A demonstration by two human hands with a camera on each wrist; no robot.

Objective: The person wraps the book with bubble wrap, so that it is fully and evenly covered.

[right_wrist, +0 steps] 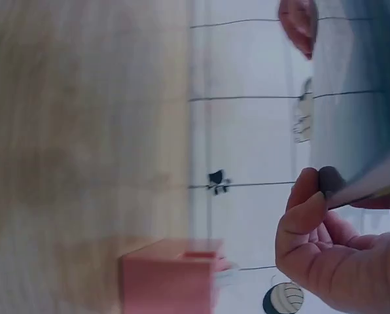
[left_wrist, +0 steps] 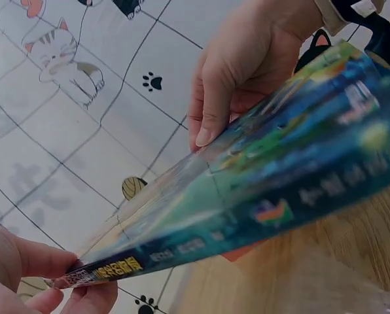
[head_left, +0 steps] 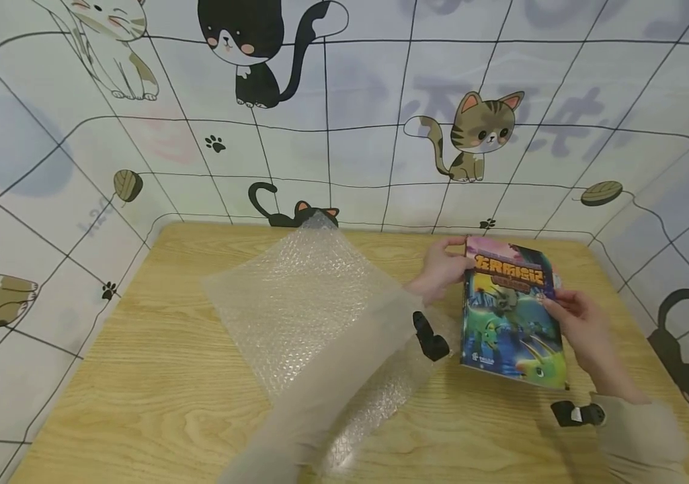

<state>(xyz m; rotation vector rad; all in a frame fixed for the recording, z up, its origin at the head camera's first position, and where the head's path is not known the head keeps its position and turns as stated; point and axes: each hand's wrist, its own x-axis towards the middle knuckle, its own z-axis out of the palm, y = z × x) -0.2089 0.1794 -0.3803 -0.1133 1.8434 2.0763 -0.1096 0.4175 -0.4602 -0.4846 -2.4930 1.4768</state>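
- Two beige fabric sleeves (head_left: pixel 643 433) reach in at the near side, black wrist straps (head_left: pixel 431 339) at their cuffs.
- Both hands are clamped on a glossy, rectangular, blue-green paper book (head_left: pixel 510 336) with dinosaurs on its cover, tilted above the right part of the pale wood-grain surface (head_left: pixel 138 376): the right hand (head_left: pixel 583 326) pinches its right edge, the left hand (head_left: pixel 441 269) its upper spine side.
- Left of it, partly behind an arm, a clear plastic sheet of bubble wrap (head_left: pixel 296 289) lies spread out, unfolded, not around the book.
- Progress, as judged: the book is securely in hand; setting it down apparently remains, and the wrap looks unused.
- Beyond the book sits a pink, boxy object (right_wrist: pixel 169 284).
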